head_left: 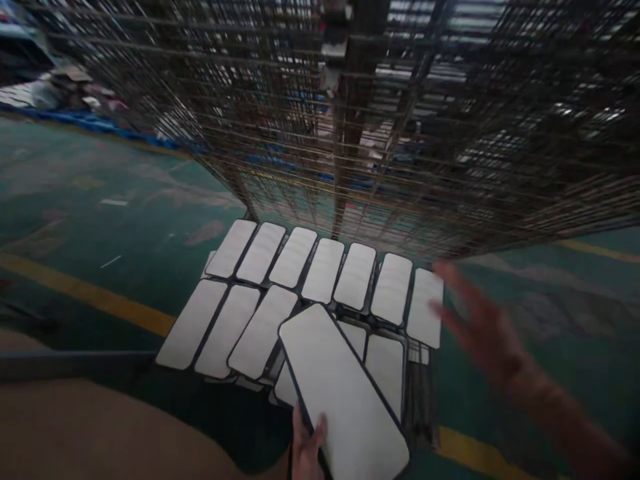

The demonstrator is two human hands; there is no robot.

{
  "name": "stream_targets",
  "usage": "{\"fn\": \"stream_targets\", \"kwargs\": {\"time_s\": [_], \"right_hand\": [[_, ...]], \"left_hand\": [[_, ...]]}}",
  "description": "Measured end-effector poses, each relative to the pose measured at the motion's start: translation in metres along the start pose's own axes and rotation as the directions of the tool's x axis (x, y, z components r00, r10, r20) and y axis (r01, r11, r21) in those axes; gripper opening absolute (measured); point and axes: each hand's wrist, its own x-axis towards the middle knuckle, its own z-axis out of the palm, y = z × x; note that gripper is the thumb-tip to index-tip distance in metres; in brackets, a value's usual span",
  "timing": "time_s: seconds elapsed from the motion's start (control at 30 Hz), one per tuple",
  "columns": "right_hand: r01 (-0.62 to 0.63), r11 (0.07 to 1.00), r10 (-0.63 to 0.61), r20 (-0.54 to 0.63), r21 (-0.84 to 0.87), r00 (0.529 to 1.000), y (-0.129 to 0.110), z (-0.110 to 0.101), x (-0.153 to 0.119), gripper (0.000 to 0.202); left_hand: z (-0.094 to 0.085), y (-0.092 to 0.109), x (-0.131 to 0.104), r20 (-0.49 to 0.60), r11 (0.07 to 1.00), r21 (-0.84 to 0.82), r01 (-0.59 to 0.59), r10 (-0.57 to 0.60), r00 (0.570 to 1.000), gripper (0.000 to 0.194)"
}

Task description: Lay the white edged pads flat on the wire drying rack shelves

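Observation:
My left hand (306, 443) grips the lower left edge of a white, round-cornered panel with a dark rim (345, 400), its thumb on the white face. The panel is tilted and covers part of the front row of similar white panels (193, 325). At the right end of the back row, my right hand (475, 320) is blurred by motion, its fingers apart and nothing in them. It is nearest to the last back-row panel (425, 307); I cannot tell whether it touches it.
A tall wire-mesh rack (280, 100) rises just behind the two rows of panels. Yellow lines (90, 293) cross the green floor (140, 220). Along the far left lies a blue edge (90, 123) with piled items behind it. A brown surface (100, 433) fills the lower left.

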Motion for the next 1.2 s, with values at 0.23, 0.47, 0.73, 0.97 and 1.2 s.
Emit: {"fn": "stream_targets", "kwargs": {"time_s": [0.23,0.47,0.73,0.97,1.2], "right_hand": [[-0.703,0.677,0.612,0.364,0.219,0.703,0.12,0.1,-0.152,0.066],[-0.717,0.694,0.709,0.231,-0.061,0.666,0.258,0.053,-0.175,0.078],[-0.07,0.979,0.168,0.575,-0.189,0.801,0.275,0.166,-0.174,0.044],[0.077,0.957,0.088,0.534,-0.28,0.841,0.303,0.229,-0.105,0.049],[0.029,0.88,0.184,0.396,-0.474,0.899,0.282,0.232,-0.113,0.065]], "left_hand": [[0.032,-0.082,0.002,0.248,0.973,0.229,-0.013,-0.045,0.968,0.073],[-0.038,-0.07,0.169,-0.068,0.716,0.659,-0.232,0.363,0.929,0.073],[-0.011,-0.128,0.217,0.278,0.435,0.797,-0.419,0.352,0.894,0.044],[-0.026,-0.163,0.198,0.262,0.277,0.877,-0.392,0.41,0.874,0.046],[-0.032,-0.159,0.192,0.131,0.217,0.943,-0.253,0.456,0.88,0.048]]}}
